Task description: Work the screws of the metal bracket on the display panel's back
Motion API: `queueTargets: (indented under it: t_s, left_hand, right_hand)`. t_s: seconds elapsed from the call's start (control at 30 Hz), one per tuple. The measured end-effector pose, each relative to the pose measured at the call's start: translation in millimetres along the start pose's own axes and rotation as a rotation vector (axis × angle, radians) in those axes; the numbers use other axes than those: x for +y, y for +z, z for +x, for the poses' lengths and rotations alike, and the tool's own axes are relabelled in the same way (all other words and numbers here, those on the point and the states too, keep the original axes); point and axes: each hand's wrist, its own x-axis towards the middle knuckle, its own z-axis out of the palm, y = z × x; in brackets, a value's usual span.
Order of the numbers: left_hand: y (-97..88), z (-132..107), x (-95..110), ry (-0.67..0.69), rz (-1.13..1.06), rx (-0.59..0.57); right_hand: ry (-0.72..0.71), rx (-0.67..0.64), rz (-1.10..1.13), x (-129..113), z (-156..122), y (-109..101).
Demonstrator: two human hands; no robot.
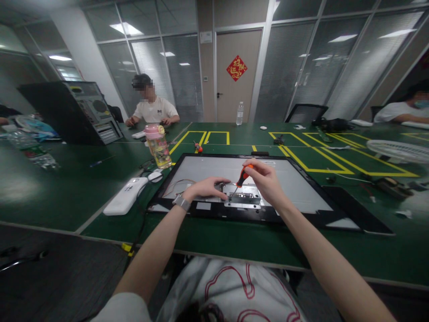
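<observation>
Head view: the right hand (265,180) gripped a screwdriver (241,177) at a metal bracket (243,205); the left hand (207,188), fingers parted, lay alongside.

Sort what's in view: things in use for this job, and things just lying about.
In use:
- screwdriver, in the right hand
- metal plate at its tip
- flat panel underneath

Apparently just lying about:
- pink-lidded bottle
- white device
- clear bottle
</observation>
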Motion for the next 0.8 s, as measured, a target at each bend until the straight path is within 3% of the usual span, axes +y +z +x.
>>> queueTargets:
  t_s: [0.27, 0.5, 0.8]
  left_hand:
    - [0.6, 1, -3, 0.007, -0.005, 0.010]
    - [0.2, 0, -2, 0.001, -0.002, 0.015]
    - [0.5, -1, 0, 0.002, -0.015, 0.016]
  right_hand:
    - [0.011, -0.110, 0.027, -3, -1, 3]
    - [-0.020, 0.007, -0.044, -2, -1, 3]
    - [0.082, -0.060, 0.225, -9, 1, 6]
